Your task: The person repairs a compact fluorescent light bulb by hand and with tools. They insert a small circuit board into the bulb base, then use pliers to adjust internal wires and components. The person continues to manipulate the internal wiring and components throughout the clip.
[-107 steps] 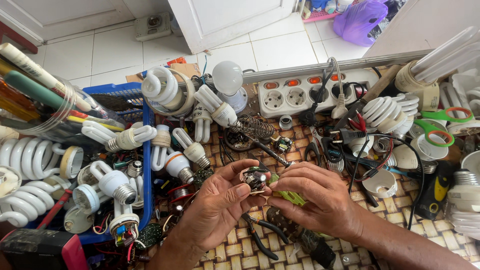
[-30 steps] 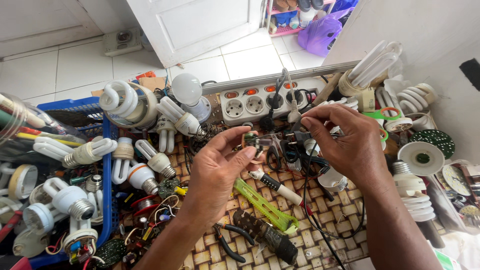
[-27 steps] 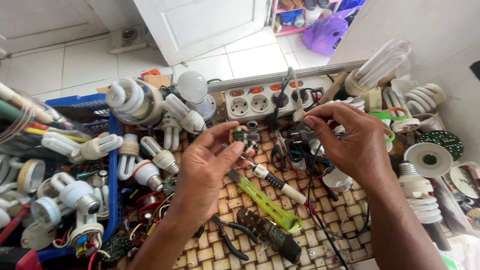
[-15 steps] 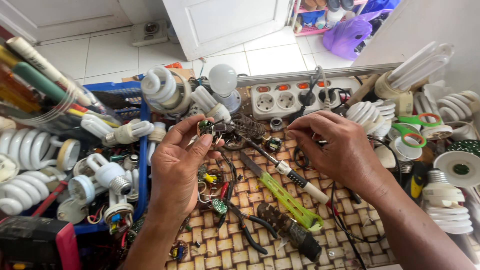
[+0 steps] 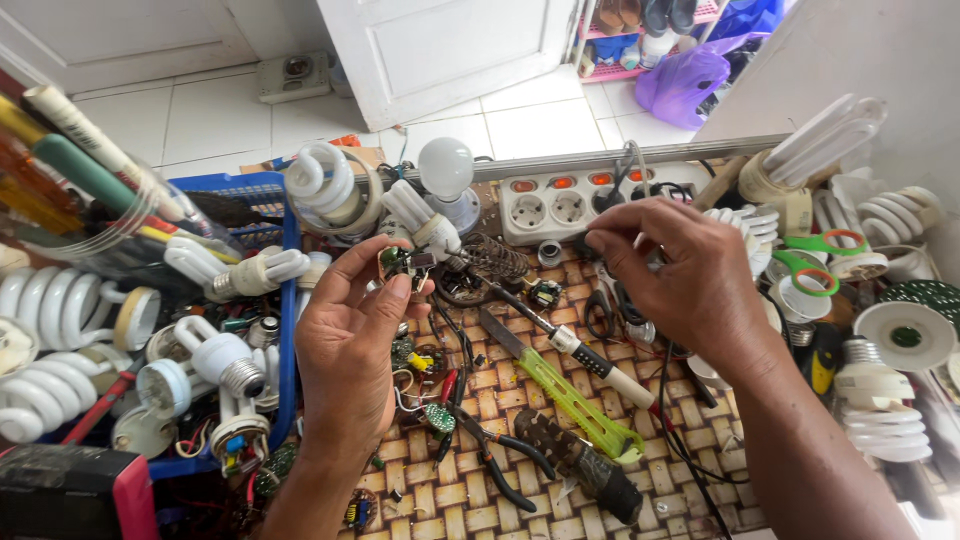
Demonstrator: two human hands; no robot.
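My left hand (image 5: 352, 335) holds a small round circuit board (image 5: 398, 262) pinched between thumb and fingertips, raised over the woven mat (image 5: 520, 505) beside the blue basket (image 5: 287, 330). My right hand (image 5: 690, 278) hovers to the right, fingers curled and apart, above a pair of small scissors (image 5: 602, 310) and black cables; I see nothing in it. Between the hands lie a soldering iron (image 5: 560, 340) on its coiled stand (image 5: 490, 258) and a green-handled screwdriver (image 5: 575, 400).
A white power strip (image 5: 560, 205) lies at the mat's far edge. Spiral lamp bulbs (image 5: 50, 300) fill the blue basket at left; more bulbs (image 5: 870, 410) and lamp parts crowd the right. Pliers (image 5: 495, 460) and loose circuit boards lie near me.
My left hand carried the small board leftward, away from my right hand, which let go of it and drew right. The view swung left too.
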